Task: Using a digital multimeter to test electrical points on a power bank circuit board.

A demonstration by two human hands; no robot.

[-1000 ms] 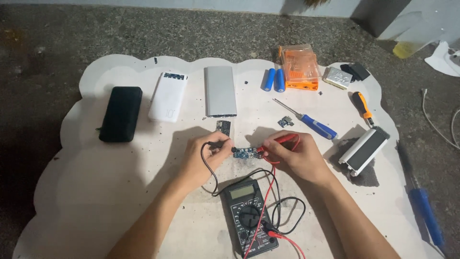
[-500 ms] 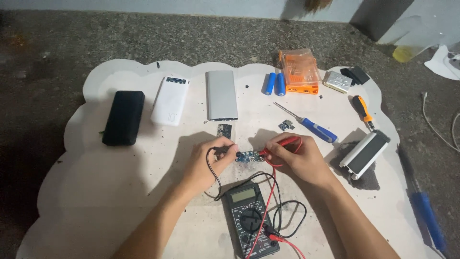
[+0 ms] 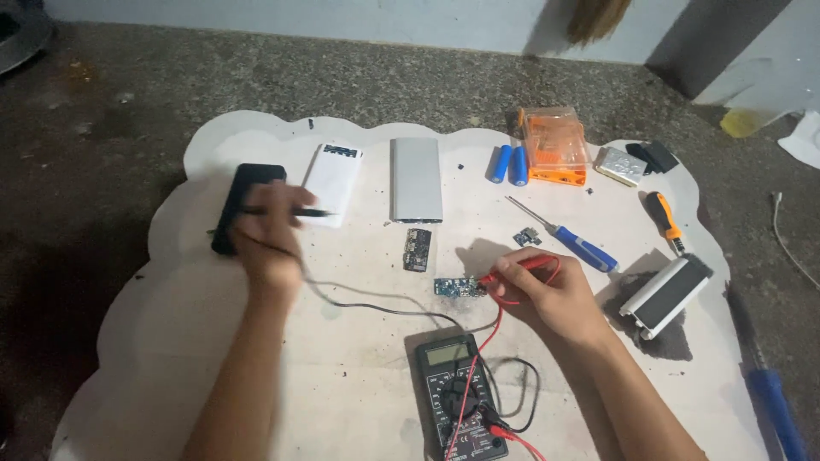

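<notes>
Up left, the left hand (image 3: 266, 243) pinches the black probe (image 3: 299, 212), pointing right; the right hand (image 3: 547, 294) grips the red probe (image 3: 511, 271), tip leftward on the small circuit board (image 3: 457, 288).

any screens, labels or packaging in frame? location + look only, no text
Multimeter screen: bottom centre of the board, small grey-green rectangle on a black meter body.
Orange plastic case: far edge, right of two blue cells, translucent box.
Foil-wrapped pack: right of the case, silvery, flat.
Label on any of them: too small to tell.

Red probe (image 3: 523, 266) — blue batteries (image 3: 509, 164).
</notes>
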